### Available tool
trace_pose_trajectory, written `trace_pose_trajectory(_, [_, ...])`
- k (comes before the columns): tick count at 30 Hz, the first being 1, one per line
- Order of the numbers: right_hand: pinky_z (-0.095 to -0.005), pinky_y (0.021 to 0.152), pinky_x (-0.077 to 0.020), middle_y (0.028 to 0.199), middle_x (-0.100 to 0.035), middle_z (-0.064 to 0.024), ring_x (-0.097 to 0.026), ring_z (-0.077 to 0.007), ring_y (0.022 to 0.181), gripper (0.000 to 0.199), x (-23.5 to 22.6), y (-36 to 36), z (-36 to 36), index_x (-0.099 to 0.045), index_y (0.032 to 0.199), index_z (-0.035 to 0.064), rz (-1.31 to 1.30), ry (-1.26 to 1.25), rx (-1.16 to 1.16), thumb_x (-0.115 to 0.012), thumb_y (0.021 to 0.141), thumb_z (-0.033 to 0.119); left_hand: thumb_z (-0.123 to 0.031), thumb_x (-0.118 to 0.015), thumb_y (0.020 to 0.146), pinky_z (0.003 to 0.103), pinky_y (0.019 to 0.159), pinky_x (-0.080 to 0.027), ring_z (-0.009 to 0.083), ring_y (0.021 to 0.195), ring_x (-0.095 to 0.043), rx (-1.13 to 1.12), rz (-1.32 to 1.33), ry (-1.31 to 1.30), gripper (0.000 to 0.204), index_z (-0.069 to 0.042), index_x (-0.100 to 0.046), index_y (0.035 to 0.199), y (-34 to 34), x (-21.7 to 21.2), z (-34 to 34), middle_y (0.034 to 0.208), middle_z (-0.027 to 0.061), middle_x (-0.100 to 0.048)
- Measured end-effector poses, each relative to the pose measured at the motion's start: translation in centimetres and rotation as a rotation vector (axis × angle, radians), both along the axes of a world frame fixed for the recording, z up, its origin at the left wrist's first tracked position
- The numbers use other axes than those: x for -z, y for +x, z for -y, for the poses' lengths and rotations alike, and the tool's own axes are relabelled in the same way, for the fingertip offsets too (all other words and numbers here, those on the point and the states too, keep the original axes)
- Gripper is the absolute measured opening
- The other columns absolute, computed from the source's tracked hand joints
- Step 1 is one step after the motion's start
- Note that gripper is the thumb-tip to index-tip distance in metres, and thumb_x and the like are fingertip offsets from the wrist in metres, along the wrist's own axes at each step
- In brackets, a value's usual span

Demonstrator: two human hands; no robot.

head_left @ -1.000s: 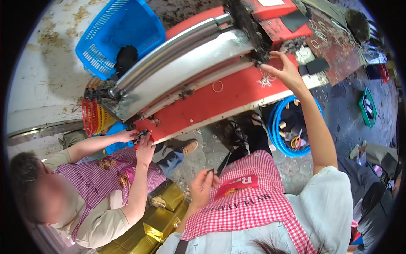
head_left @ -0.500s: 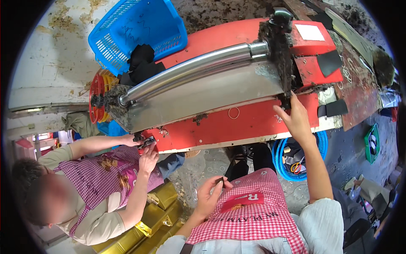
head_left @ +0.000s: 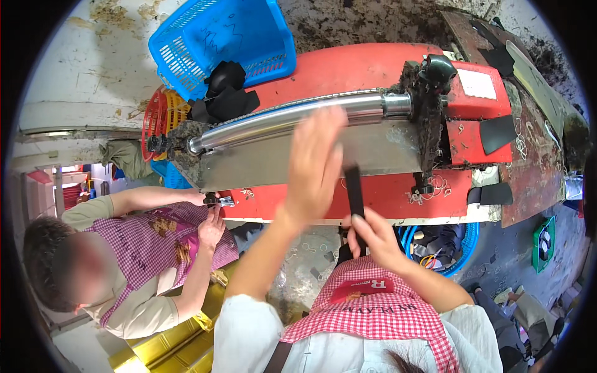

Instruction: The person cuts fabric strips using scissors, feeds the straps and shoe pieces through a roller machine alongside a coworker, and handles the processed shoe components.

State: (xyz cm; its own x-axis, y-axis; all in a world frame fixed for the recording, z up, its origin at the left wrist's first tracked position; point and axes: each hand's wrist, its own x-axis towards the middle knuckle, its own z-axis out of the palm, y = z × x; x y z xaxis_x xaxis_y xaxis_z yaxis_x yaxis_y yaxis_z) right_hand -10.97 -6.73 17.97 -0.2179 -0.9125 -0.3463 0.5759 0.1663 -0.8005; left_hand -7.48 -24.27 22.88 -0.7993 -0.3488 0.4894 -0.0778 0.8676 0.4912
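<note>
In front of me is a red machine (head_left: 392, 205) with a shiny metal roller (head_left: 249, 132) across it and a flat metal plate (head_left: 242, 169) below the roller. My left hand (head_left: 314, 165) is raised over the plate, its fingertips overlapping the roller in the picture. Its fingers are stretched out, slightly blurred, and I see nothing in them; whether it touches the metal I cannot tell. Lower and to the right, my right hand (head_left: 376, 241) pinches the near end of a narrow black strip (head_left: 355, 193). The strip stands out past the machine's near edge, over the red surface.
Black pieces (head_left: 225, 93) lie at the blue basket (head_left: 249, 37) behind the roller. Another black piece (head_left: 497, 134) is on the machine's right end. A co-worker (head_left: 143, 261) at the left handles a small part at the machine's corner. Under the right side is a round blue basket (head_left: 471, 242).
My left hand has risen from beside the apron to over the plate. My right hand has left the machine's right end, come down, and now holds the black strip. The view has shifted slightly.
</note>
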Motion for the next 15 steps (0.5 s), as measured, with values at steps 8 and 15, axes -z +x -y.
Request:
trace_pose_trajectory(8, [-0.0224,0.045,-0.0414,0.064,-0.057,-0.0086,-0.048,-0.0095,0.045,0.03,1.3,-1.0,3.5,-0.049,0.099,-0.0017,0.119,0.03,0.081,-0.037,0.094,0.025,-0.028,-0.037,0.091,0.042,0.099,-0.026,0.0243,0.11,-0.049,-0.077,0.303,-0.177,0.036,-0.006,-0.051,0.115,-4.5,2.8,6.3,0.113,0.0102,-0.056])
trace_pose_trajectory(15, [-0.0227,0.048,-0.0446,0.071,-0.061,-0.0122,-0.053,-0.0109,0.048,0.029,0.6,-0.1,5.7,-0.049,0.102,-0.0018,0.197,0.029,0.152,-0.037,0.094,0.024,-0.032,-0.024,0.094,0.04,0.1,-0.025,0.0222,0.113,-0.045,0.01,0.555,-0.066,0.042,-0.009,-0.05,0.118,-4.9,2.5,8.3,0.117,0.0091,-0.053])
